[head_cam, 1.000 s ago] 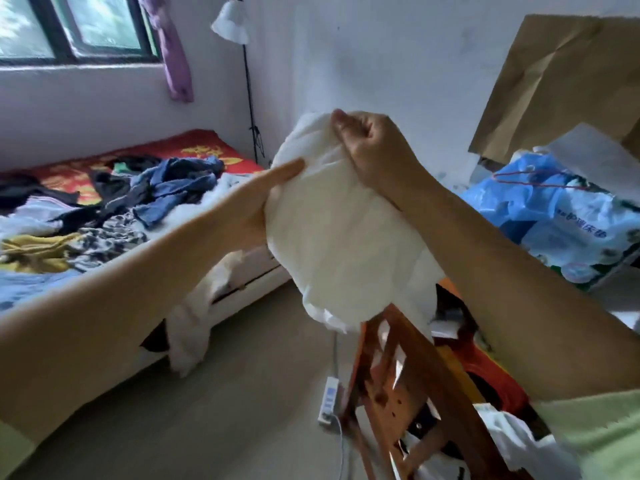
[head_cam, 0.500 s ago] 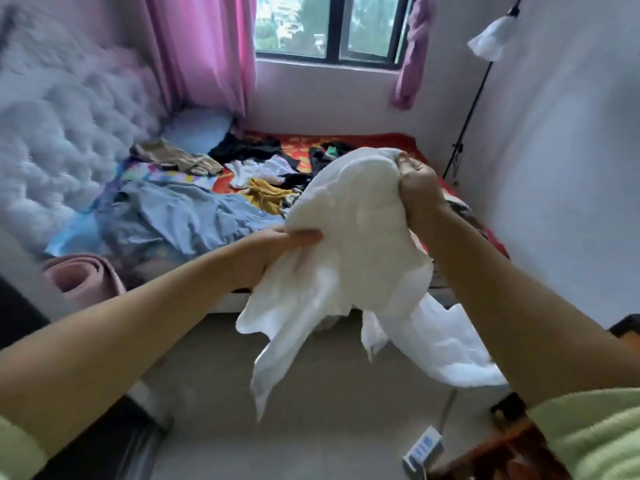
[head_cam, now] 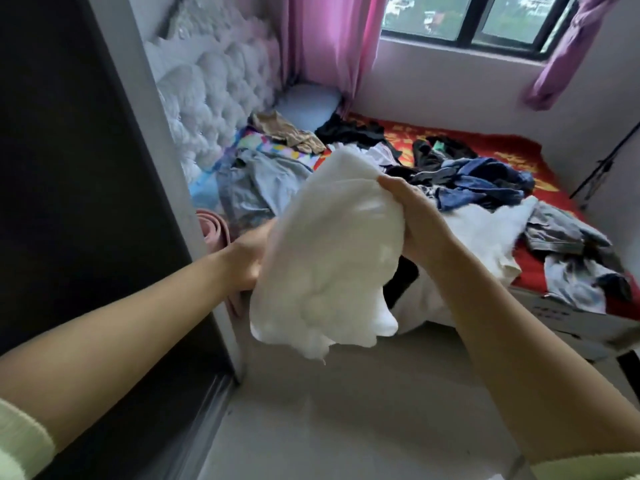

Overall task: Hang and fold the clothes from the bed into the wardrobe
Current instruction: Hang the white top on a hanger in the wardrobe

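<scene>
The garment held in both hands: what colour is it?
Plain white garment, no visible pattern; only the head view shows it.

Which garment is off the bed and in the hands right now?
The bunched white garment, held above the floor by the left hand and right hand. The other clothes lie on the bed.

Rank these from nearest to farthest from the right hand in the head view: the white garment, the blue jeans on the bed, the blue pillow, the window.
1. white garment: gripped by the right hand at its top edge.
2. blue jeans: heaped on the bed just behind and right of the hand.
3. blue pillow: at the head of the bed, far left corner.
4. window: in the back wall, above the bed.
</scene>
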Motion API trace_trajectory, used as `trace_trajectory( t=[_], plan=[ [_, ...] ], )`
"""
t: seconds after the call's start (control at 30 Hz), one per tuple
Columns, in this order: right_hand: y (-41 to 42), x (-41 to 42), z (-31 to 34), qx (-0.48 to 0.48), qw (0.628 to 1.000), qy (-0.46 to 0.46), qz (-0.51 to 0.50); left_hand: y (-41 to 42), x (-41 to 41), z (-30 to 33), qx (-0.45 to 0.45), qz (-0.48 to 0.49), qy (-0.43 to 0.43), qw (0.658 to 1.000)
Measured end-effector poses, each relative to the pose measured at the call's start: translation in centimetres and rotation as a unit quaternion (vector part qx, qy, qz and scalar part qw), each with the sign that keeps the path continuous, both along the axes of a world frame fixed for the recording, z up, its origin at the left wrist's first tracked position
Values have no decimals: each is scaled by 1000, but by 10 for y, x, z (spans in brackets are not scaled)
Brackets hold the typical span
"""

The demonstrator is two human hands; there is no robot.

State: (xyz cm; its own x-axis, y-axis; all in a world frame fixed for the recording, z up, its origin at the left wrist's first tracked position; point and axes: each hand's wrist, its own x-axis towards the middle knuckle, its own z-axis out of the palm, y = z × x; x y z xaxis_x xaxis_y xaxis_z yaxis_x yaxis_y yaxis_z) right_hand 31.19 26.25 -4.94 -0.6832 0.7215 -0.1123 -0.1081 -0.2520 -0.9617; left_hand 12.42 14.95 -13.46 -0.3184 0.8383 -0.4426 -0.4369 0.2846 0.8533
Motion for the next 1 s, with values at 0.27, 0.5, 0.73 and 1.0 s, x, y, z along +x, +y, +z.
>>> trace_trajectory(
  t=[0.27, 0.5, 0.73, 1.0],
  plan=[
    [-39, -31, 9, 34, 973, -50, 221, -40, 2, -6, -12, -39, -90, 995],
    [-31, -50, -66, 203, 795, -375, 432, -38, -24, 15, 97, 127, -107, 981],
    [-27, -89, -70, 120, 926, -173, 312, -72, -29, 25, 111, 82, -44, 989],
    [-44, -138, -67, 78, 948, -62, 303, -97, -40, 39, 91, 104, 78, 987]
  ],
)
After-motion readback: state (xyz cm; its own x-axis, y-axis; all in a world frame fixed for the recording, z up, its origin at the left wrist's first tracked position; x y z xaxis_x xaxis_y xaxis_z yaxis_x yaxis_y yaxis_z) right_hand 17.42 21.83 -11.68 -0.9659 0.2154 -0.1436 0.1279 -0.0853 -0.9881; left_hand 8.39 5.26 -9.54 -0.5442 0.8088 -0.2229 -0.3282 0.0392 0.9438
